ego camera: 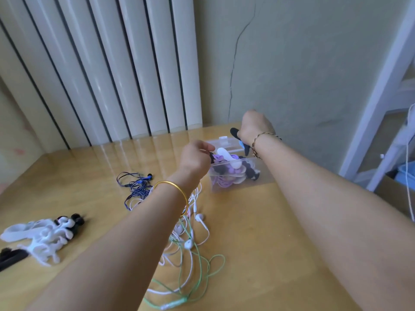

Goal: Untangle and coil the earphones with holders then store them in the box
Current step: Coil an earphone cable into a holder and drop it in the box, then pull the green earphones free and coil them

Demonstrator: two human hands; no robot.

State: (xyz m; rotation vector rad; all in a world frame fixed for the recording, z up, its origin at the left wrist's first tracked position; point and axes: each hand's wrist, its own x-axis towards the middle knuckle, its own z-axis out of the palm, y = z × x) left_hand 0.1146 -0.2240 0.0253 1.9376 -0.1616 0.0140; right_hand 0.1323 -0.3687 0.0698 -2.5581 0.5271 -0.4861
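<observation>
A clear plastic box (261,176) stands at the far middle of the wooden table, holding purple and dark coiled earphones with a white holder (226,156) on top. My left hand (195,156) hovers at the box's left rim, fingers curled and pinching something dark there. My right hand (254,126) is raised above the box's far side, gripping a black holder (238,135) with a bit of blue under the wrist. Tangled white and green earphones (193,248) lie on the table below my left forearm. Blue earphones (137,184) lie further left.
A pile of white and black holders (45,234) lies at the table's left edge. White vertical panels (112,75) and a cracked wall stand behind the table. A white frame (379,108) and a cardboard box stand at the right.
</observation>
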